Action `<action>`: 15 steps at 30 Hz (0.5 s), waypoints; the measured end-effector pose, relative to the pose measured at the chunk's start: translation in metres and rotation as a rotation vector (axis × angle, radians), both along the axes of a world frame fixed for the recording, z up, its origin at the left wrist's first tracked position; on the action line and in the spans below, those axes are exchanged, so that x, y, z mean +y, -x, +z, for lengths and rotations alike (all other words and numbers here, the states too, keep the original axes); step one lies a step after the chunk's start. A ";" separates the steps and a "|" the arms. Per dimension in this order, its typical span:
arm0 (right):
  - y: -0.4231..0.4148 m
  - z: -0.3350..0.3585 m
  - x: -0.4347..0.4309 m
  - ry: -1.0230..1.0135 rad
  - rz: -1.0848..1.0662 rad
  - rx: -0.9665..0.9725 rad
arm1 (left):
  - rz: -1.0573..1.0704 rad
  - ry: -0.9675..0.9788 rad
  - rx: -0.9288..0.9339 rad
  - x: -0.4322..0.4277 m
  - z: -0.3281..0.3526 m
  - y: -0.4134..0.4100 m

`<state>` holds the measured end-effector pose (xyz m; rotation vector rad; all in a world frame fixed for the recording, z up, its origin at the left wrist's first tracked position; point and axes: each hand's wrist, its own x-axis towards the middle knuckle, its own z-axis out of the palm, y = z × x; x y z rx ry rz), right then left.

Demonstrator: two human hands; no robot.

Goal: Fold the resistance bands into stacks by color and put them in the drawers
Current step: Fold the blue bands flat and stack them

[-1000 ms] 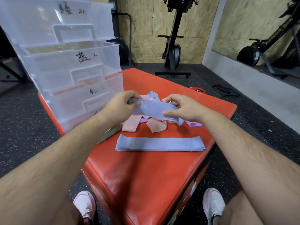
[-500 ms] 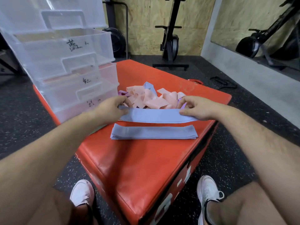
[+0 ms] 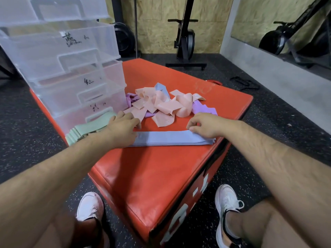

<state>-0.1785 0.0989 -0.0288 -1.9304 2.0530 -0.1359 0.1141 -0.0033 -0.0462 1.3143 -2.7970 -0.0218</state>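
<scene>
A flat stack of blue bands (image 3: 168, 139) lies across the red padded box (image 3: 161, 176). My left hand (image 3: 123, 129) rests on the stack's left end, fingers curled down onto it. My right hand (image 3: 206, 125) pinches the top band's far edge near the right end. Behind them lies a loose pile of pink bands (image 3: 161, 104) with purple bands (image 3: 204, 109) and one blue band (image 3: 162, 88) mixed in. A folded stack of green bands (image 3: 86, 129) sits left of my left wrist. The clear plastic drawer unit (image 3: 68, 68) stands at the box's left rear.
The red box's front and right edges drop to a black speckled floor. My two white shoes (image 3: 90, 206) flank the box's near corner. A black exercise machine (image 3: 185, 42) stands by the plywood wall behind, and a mirror (image 3: 286, 27) lines the right wall.
The blue band I held stretched between both hands has come down onto the blue stack. Both hands lowered with it and now sit on its two ends.
</scene>
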 end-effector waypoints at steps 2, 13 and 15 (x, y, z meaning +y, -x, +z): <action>0.009 0.008 -0.001 0.017 -0.048 -0.010 | -0.023 0.030 0.020 0.000 -0.001 0.004; 0.020 0.002 0.024 -0.136 0.002 -0.010 | -0.280 -0.327 0.110 0.013 -0.018 0.062; 0.016 -0.002 0.025 -0.115 0.028 0.003 | -0.291 -0.342 0.120 0.011 -0.021 0.065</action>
